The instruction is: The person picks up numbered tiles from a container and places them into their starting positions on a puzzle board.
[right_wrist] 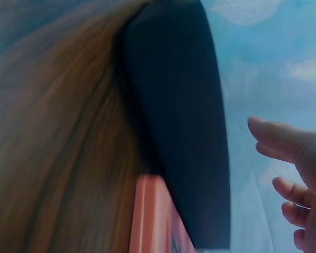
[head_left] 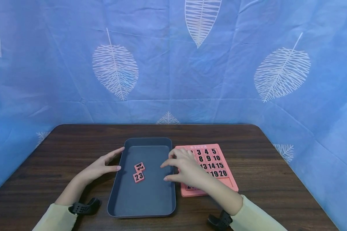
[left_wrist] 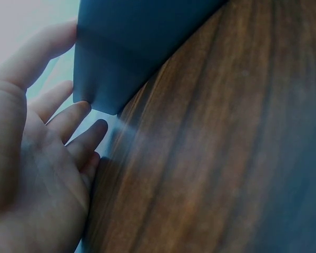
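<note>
A dark grey tray (head_left: 144,200) lies on the table. Two pink number tiles sit inside it, with the tile marked 24 (head_left: 139,166) just above the tile marked 23 (head_left: 138,176). My left hand (head_left: 99,166) is at the tray's left side, thumb and fingers spread and their tips at its rim; the left wrist view shows the fingertips against the tray wall (left_wrist: 116,63). Over the tray's right rim hovers my right hand (head_left: 188,168), thumb and fingers apart with nothing between them. To the right, a pink number board (head_left: 229,184) holds rows of numbered tiles, partly hidden by that hand.
The dark wooden table (head_left: 266,179) stands before a blue cloth (head_left: 167,70) printed with white leaves. The board lies close beside the tray's right wall. A black band (head_left: 85,207) is on the left wrist, another (head_left: 220,220) on the right.
</note>
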`<state>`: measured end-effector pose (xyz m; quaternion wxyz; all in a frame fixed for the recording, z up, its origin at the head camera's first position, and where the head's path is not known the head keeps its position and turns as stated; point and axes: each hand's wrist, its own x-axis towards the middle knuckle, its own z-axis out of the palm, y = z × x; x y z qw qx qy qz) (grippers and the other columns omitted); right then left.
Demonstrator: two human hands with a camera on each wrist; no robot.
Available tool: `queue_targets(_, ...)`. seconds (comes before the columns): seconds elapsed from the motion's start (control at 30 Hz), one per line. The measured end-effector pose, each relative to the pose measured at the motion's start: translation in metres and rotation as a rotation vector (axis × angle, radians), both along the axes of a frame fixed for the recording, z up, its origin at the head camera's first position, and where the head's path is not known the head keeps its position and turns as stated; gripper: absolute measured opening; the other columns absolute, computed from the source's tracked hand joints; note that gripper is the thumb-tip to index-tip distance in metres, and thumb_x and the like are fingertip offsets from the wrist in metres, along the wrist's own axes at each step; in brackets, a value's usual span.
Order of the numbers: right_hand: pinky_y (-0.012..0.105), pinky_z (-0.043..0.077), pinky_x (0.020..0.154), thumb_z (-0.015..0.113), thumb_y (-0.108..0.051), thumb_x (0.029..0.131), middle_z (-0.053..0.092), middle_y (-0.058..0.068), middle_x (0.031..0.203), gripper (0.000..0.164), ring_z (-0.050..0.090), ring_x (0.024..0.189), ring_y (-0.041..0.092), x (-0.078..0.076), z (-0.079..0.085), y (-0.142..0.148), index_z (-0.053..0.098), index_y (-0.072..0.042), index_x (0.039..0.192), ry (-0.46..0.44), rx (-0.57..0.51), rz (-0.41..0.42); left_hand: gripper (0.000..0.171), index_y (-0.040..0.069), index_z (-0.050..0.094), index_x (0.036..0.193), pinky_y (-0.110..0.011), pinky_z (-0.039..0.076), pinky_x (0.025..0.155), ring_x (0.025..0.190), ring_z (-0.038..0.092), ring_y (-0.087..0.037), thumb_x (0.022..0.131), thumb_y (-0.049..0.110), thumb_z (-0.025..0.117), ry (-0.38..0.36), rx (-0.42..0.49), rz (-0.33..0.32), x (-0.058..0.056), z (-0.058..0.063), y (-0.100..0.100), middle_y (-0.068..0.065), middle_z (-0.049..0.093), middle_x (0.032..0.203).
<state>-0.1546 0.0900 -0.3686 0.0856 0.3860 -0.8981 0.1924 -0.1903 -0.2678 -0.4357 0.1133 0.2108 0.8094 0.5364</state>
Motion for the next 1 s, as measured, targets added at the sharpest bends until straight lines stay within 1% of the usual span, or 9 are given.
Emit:
queue_targets(0.13, 0.032, 0.028, 0.073, 0.079, -0.042, 0.077, 0.045, -0.007, 0.104, 0.037, 0.034, 0.087, 0.013, -0.007, -0.002, -0.025, 0.073, -0.028, 0.11, -0.013, 0.075, 0.047, 0.072, 0.015, 0.025, 0.153, -0.068, 0.016, 0.103, 0.141, 0.01, -0.044, 0.093, 0.02, 0.065, 0.001, -0.004, 0.005, 0.0, 0.0, 0.0, -0.018, 0.017, 0.156)
queue_targets(0.27, 0.03, 0.027, 0.073, 0.078, -0.046, 0.076, 0.047, -0.007, 0.106, 0.039, 0.034, 0.087, 0.011, -0.013, -0.007, -0.045, 0.072, -0.031, 0.112, -0.011, 0.149, 0.061, 0.073, 0.015, 0.024, 0.153, -0.068, 0.017, 0.103, 0.141, 0.01, -0.044, 0.093, 0.021, 0.064, 0.0, -0.008, 0.004, 0.0, 0.001, 0.001, -0.019, 0.017, 0.156)
queue_targets(0.37, 0.029, 0.027, 0.075, 0.078, -0.048, 0.076, 0.048, -0.007, 0.105, 0.04, 0.034, 0.087, 0.01, -0.018, -0.011, -0.056, 0.072, -0.033, 0.112, -0.014, 0.182, 0.071, 0.072, 0.014, 0.023, 0.153, -0.069, 0.018, 0.102, 0.14, 0.011, -0.045, 0.094, 0.019, 0.064, 0.0, -0.006, -0.005, 0.0, 0.001, 0.001, -0.019, 0.017, 0.156)
queue_targets(0.53, 0.029, 0.026, 0.073, 0.078, -0.049, 0.075, 0.047, -0.008, 0.101, 0.038, 0.034, 0.085, 0.01, -0.027, -0.018, -0.07, 0.072, -0.034, 0.109, -0.015, 0.21, 0.079, 0.071, 0.014, 0.024, 0.153, -0.07, 0.017, 0.102, 0.14, 0.011, -0.045, 0.094, 0.019, 0.063, 0.003, -0.008, -0.005, 0.0, 0.0, 0.0, -0.02, 0.017, 0.156)
queue_targets(0.73, 0.029, 0.025, 0.072, 0.078, -0.05, 0.074, 0.046, -0.01, 0.097, 0.032, 0.033, 0.083, 0.01, -0.034, -0.023, -0.078, 0.072, -0.035, 0.102, -0.026, 0.237, 0.068, 0.071, 0.015, 0.023, 0.153, -0.07, 0.018, 0.101, 0.14, 0.012, -0.046, 0.094, 0.019, 0.062, 0.004, -0.012, -0.006, 0.0, 0.0, 0.0, -0.02, 0.017, 0.156)
queue_targets(1.0, 0.028, 0.025, 0.072, 0.079, -0.05, 0.073, 0.045, -0.011, 0.095, 0.03, 0.034, 0.082, 0.009, -0.036, -0.027, -0.084, 0.072, -0.033, 0.097, -0.035, 0.229, 0.065, 0.071, 0.015, 0.023, 0.153, -0.07, 0.018, 0.101, 0.14, 0.012, -0.045, 0.094, 0.018, 0.062, 0.001, -0.004, -0.013, 0.0, 0.0, 0.0, -0.02, 0.017, 0.156)
